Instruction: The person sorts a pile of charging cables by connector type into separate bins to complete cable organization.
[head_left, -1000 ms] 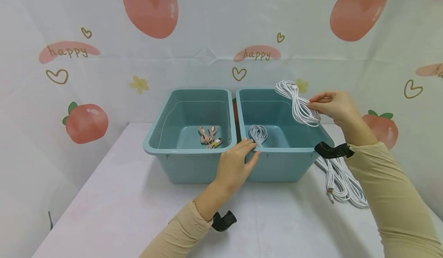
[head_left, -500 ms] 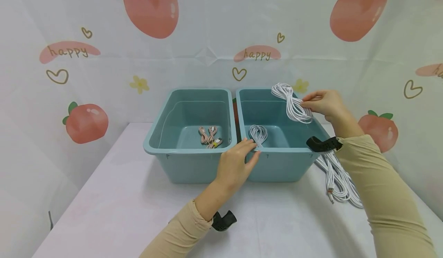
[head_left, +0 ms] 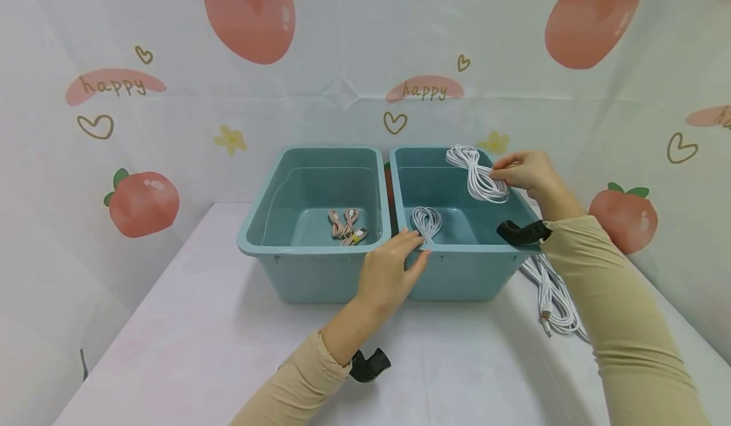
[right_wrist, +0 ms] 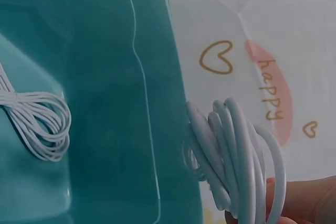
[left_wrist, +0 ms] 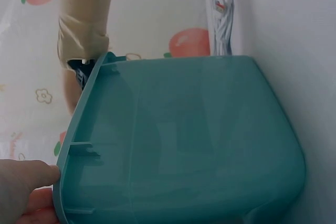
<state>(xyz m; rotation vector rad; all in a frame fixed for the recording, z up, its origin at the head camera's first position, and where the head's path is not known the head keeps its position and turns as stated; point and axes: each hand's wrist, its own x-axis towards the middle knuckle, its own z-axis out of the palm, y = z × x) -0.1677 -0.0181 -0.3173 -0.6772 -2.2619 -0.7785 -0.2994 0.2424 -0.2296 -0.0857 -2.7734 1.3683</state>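
My right hand [head_left: 528, 173] pinches a bundled coil of white cable [head_left: 476, 175], which hangs over the back right part of the right teal bin [head_left: 468, 273]. In the right wrist view the loops of this cable [right_wrist: 236, 156] loom large beside the fingers. My left hand [head_left: 390, 272] holds the front rim of the same bin near its left corner, the thumb outside and the fingers over the edge. Another white cable coil [head_left: 426, 223] lies on the bin floor, also visible in the right wrist view [right_wrist: 39, 121].
A second teal bin [head_left: 314, 273] stands close on the left, with several small pinkish cables [head_left: 342, 225] inside. More white cable [head_left: 556, 305] lies on the white table [head_left: 171, 350] right of the bins. A fruit-print cloth [head_left: 342, 51] hangs behind.
My right hand has moved left and slightly down with the white cable, further over the right bin. My left hand stays on the rim.
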